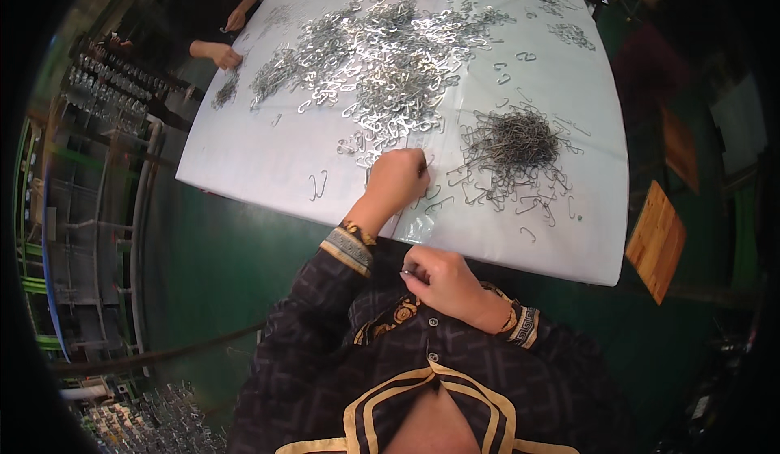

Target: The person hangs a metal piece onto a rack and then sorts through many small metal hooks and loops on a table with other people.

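My left hand (396, 182) is over the front part of the white table, at the near end of a large heap of shiny metal clips (398, 80). Its fingers are curled in, and what they hold, if anything, is hidden. A few loose thin wire hooks (437, 204) lie just right of it. My right hand (449, 285) is lower, in front of my chest and just off the table's edge. Its thumb and forefinger pinch together; a tiny glint shows at the tips, too small to name. To the right is a dark mound of bent wire hooks (516, 145).
The white-covered table (244, 157) runs away from me. At its far left another person's hand (219, 54) touches a small pile of clips (227, 90). Wooden boards (656, 243) stand at the right. Racks of metal parts (114, 80) fill the left side.
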{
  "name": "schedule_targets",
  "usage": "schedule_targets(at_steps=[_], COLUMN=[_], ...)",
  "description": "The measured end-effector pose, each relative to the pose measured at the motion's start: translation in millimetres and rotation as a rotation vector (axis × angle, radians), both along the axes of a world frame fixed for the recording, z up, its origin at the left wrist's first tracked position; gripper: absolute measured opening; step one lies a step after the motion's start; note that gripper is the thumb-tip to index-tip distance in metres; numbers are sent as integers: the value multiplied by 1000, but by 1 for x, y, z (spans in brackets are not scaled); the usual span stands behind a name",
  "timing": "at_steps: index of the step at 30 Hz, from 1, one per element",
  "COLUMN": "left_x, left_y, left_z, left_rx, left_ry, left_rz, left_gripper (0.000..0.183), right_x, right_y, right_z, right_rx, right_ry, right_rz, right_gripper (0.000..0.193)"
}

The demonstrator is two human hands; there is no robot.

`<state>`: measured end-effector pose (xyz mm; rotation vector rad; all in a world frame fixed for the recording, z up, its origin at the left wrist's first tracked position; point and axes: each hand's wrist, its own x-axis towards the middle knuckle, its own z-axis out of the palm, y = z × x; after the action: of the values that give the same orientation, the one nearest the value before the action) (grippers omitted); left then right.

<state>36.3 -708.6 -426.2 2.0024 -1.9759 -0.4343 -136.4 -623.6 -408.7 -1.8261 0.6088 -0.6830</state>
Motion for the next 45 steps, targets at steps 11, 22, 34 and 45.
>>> schedule_targets(at_steps=[11,22,34,45], left_x=[10,8,9,-3], left_y=[144,158,158,164], left_z=[48,36,32,19], left_rx=[-105,-191,-218,-456], left_ry=[977,931,911,899], left_rz=[-35,-5,-24,77], left_gripper=[5,5,6,12], right_x=[11,19,22,20], right_y=[-6,-2,-3,-10], right_z=[3,9,5,7], right_rx=[59,29,14,-18], right_ry=[31,67,80,-50], right_rz=[-144,-96,-102,-47], right_gripper=[17,15,14,12])
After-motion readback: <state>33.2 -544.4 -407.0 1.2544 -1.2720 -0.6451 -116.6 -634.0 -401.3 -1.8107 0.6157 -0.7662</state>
